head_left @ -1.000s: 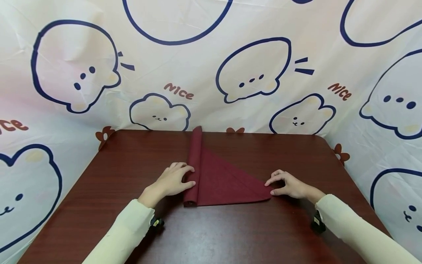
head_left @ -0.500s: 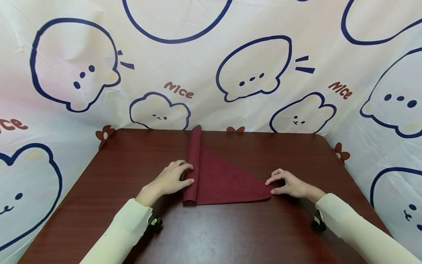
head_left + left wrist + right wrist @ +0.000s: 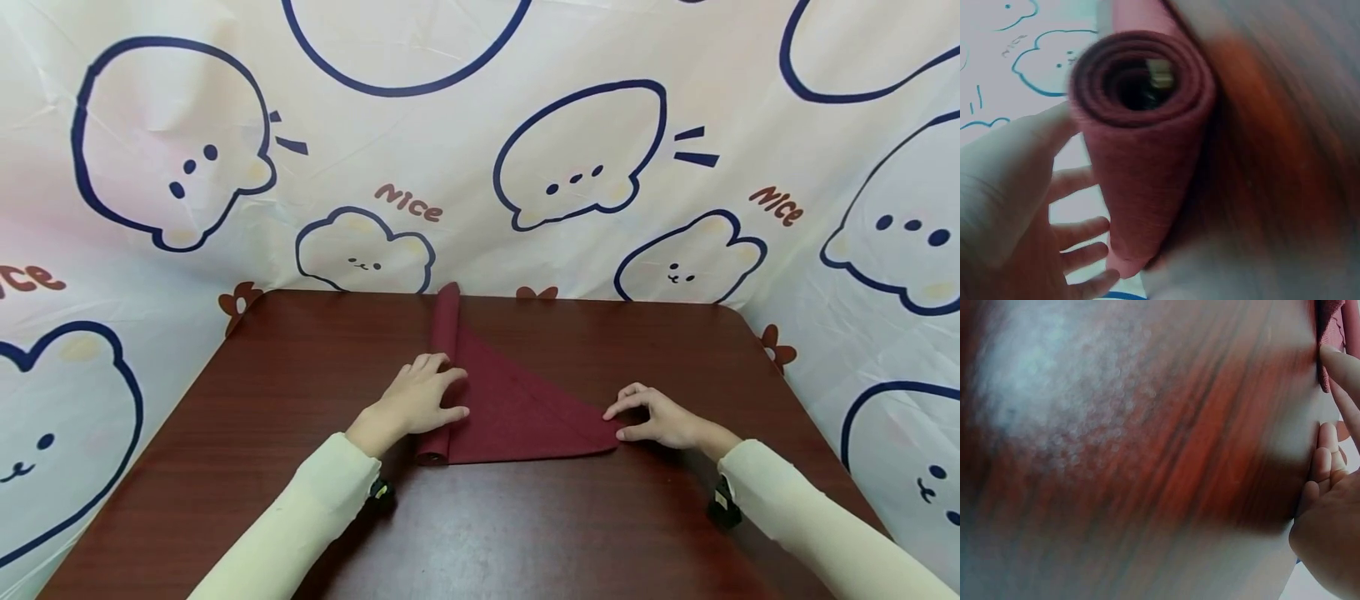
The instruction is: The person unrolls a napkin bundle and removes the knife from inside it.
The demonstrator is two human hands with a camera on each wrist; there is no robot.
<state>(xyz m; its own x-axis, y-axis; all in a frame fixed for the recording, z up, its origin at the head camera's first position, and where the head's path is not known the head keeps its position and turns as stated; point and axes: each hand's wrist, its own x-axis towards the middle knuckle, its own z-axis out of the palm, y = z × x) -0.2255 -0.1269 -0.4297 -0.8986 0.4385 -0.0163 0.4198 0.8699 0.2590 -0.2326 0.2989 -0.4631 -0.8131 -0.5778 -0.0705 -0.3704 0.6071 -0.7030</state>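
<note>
A dark red cloth (image 3: pixel 517 408) lies on the table, its left side wound into a long roll (image 3: pixel 444 333) and its right side flat, tapering to a corner. My left hand (image 3: pixel 416 396) reaches over the roll from the left, with fingers loosely bent and thumb apart from them. In the left wrist view, the roll's end (image 3: pixel 1141 119) shows several wound layers around a hollow with a yellowish patch inside. At the flat corner, my right hand (image 3: pixel 660 421) touches the cloth with thumb and forefinger, which stand slightly apart. Its other fingers are partly hidden.
The brown wooden table (image 3: pixel 525 533) extends around the cloth. A pale curtain (image 3: pixel 465 150) with blue cartoon outlines hangs behind it and along both sides. The roll's far end reaches the table's back edge.
My left hand has shifted right and slightly away from me, from the roll's left side to over it. My right hand and the cloth have stayed nearly still.
</note>
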